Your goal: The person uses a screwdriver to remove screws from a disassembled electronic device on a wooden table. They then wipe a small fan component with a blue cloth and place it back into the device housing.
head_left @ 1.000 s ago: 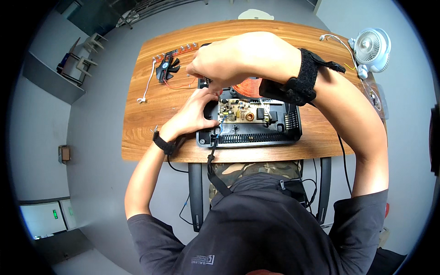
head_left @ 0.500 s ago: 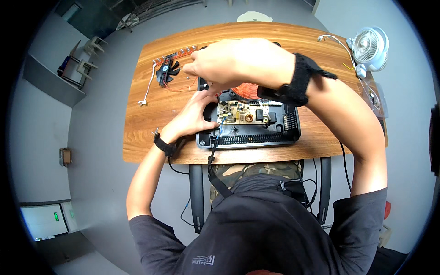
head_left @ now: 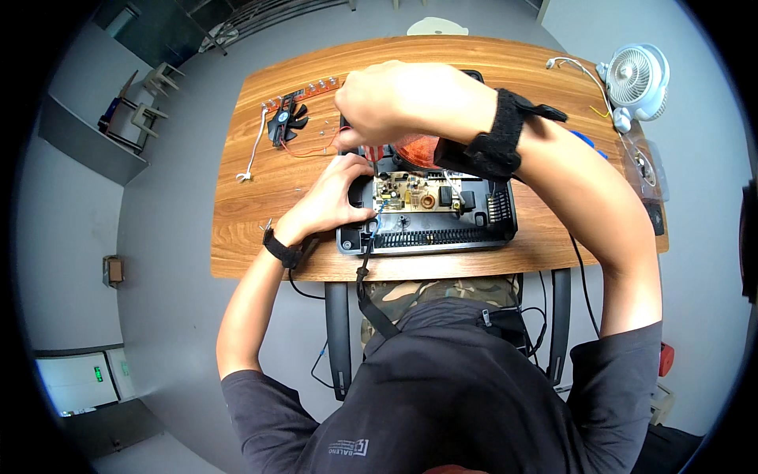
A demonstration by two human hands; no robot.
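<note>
My right hand (head_left: pixel 379 103) is closed around a screwdriver with a red handle (head_left: pixel 374 152), held upright over the left end of the tan circuit board (head_left: pixel 414 189). The board lies inside a black appliance housing (head_left: pixel 497 233), with a round copper coil (head_left: pixel 414 148) behind it, partly hidden by my right hand and forearm. My left hand (head_left: pixel 335 189) grips the board's left end, thumb at the lower corner and fingers near the screwdriver. Blue wires (head_left: pixel 377 231) run from that end toward a black cord.
On the wooden table (head_left: pixel 245 229) lie a black fan (head_left: pixel 283 124) with red wires, an orange strip (head_left: pixel 324 85), a white cable (head_left: pixel 254 150), a white desk fan (head_left: pixel 636 83), a clear bag (head_left: pixel 643 166) and a blue item (head_left: pixel 586 142) partly behind my right arm.
My right hand and forearm have shifted slightly, uncovering more of the screwdriver's red handle and the blue item at the right. My left hand stays in much the same place.
</note>
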